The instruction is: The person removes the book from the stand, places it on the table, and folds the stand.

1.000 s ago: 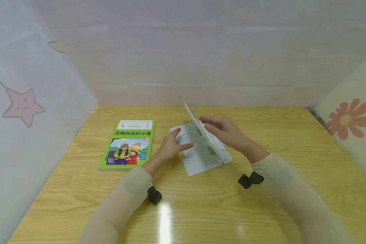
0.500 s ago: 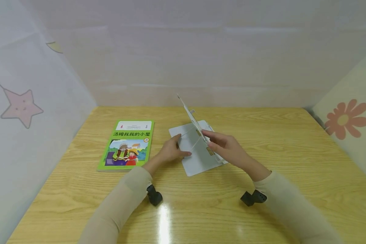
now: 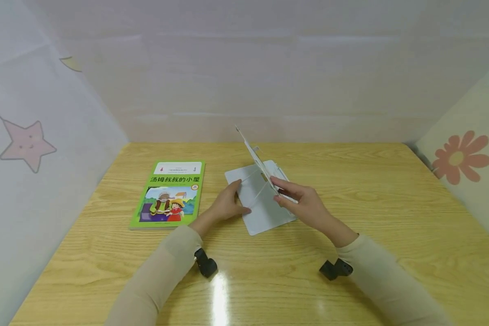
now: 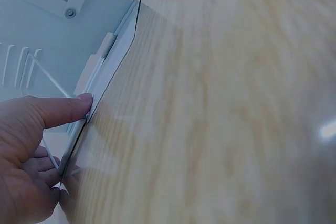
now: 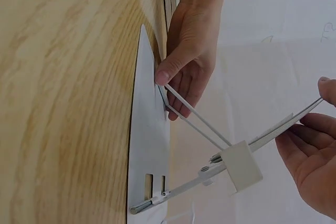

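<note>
A white metal book stand (image 3: 265,215) stands on the table, its flat base down and its panel (image 3: 252,151) tilted up over it. My left hand (image 3: 227,203) holds the left edge of the base; in the left wrist view its thumb (image 4: 65,109) presses on that edge. Thin wire legs (image 5: 197,113) run from beside this thumb up to the panel, as the right wrist view shows. My right hand (image 3: 305,203) pinches the panel's edge between thumb (image 5: 328,90) and fingers. The panel's far face is hidden in the head view.
Left of the stand a green picture book (image 3: 170,194) lies flat, cover up. The wooden table (image 3: 375,194) reaches back to a pale curtain (image 3: 244,72). Black cameras are strapped to both wrists.
My right hand has come down from beside the panel with fingers apart and now pinches its edge. The left hand has stayed at the base's left edge, shifting slightly.
</note>
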Action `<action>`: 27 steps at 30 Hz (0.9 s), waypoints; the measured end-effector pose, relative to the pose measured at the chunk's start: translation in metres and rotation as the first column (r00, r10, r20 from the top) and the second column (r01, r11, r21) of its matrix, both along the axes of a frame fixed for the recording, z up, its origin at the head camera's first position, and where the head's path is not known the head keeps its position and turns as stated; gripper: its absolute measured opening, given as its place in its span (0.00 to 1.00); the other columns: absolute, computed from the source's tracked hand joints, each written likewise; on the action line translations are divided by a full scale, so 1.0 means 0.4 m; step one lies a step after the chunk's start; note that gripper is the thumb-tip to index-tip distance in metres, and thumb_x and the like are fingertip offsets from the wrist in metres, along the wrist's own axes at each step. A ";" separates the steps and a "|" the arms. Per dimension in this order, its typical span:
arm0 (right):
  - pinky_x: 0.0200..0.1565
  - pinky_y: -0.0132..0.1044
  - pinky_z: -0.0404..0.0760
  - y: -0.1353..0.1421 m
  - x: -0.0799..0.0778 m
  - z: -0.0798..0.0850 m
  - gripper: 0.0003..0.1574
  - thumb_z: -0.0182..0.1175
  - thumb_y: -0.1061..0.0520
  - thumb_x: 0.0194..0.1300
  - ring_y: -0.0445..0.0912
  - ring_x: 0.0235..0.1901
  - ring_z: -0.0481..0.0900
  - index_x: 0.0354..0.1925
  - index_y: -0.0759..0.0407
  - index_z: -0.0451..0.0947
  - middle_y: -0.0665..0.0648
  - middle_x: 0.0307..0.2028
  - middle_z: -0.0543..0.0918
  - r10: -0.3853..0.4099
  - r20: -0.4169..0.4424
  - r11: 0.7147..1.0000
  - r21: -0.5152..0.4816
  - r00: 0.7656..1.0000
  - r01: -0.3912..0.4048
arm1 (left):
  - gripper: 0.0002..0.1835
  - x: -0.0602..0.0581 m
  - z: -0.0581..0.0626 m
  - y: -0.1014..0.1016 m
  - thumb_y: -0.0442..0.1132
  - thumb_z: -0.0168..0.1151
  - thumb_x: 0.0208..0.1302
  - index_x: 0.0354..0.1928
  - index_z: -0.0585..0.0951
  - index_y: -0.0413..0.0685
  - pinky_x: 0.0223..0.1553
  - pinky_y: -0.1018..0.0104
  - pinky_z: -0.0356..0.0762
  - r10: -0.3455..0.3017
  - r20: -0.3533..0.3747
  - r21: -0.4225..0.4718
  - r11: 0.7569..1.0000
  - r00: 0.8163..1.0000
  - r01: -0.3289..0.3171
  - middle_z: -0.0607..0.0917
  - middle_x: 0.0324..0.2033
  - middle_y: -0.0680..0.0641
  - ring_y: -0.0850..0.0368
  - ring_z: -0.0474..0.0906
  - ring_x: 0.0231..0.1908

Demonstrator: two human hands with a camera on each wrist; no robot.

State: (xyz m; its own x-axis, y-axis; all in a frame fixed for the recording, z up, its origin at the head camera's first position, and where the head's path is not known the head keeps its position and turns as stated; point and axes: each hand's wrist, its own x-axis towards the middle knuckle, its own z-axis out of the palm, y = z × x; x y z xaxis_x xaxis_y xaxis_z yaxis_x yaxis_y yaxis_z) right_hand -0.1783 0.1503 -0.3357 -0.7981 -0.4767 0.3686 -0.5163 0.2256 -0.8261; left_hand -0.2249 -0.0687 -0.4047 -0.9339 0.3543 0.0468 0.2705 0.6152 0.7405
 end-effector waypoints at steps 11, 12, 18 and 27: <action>0.34 0.28 0.76 -0.024 0.043 0.043 0.24 0.51 0.77 0.53 0.52 0.36 0.77 0.51 0.79 0.64 0.72 0.46 0.71 -0.044 -0.108 0.999 0.001 0.993 0.045 | 0.48 -0.002 -0.009 -0.002 0.40 0.70 0.41 0.62 0.54 0.34 0.57 0.63 0.53 0.010 0.004 0.003 1.000 1.000 -0.010 0.60 0.59 0.38 0.48 0.55 0.58; 0.33 0.27 0.76 -0.024 0.045 0.044 0.24 0.51 0.77 0.53 0.51 0.34 0.77 0.50 0.79 0.64 0.72 0.45 0.72 -0.052 -0.121 0.999 -0.001 0.991 0.052 | 0.47 -0.001 -0.008 -0.002 0.40 0.70 0.41 0.62 0.54 0.34 0.57 0.63 0.54 0.008 0.004 0.002 1.000 1.000 -0.008 0.60 0.59 0.38 0.48 0.55 0.58; 0.34 0.31 0.77 -0.007 0.030 0.019 0.22 0.50 0.76 0.55 0.49 0.38 0.76 0.51 0.77 0.66 0.71 0.46 0.72 -0.098 -0.147 0.995 -0.037 0.984 0.093 | 0.48 0.000 -0.005 -0.002 0.41 0.70 0.41 0.62 0.53 0.34 0.57 0.63 0.53 -0.002 0.000 -0.016 1.000 1.000 0.002 0.59 0.59 0.38 0.49 0.54 0.59; 0.36 0.25 0.75 0.026 0.005 -0.020 0.16 0.50 0.71 0.58 0.46 0.40 0.76 0.47 0.75 0.70 0.68 0.42 0.76 -0.237 -0.143 0.968 -0.114 0.961 0.221 | 0.47 -0.002 -0.004 -0.003 0.42 0.69 0.43 0.62 0.53 0.36 0.58 0.64 0.51 -0.011 0.006 -0.040 0.999 1.000 0.012 0.58 0.60 0.39 0.50 0.53 0.60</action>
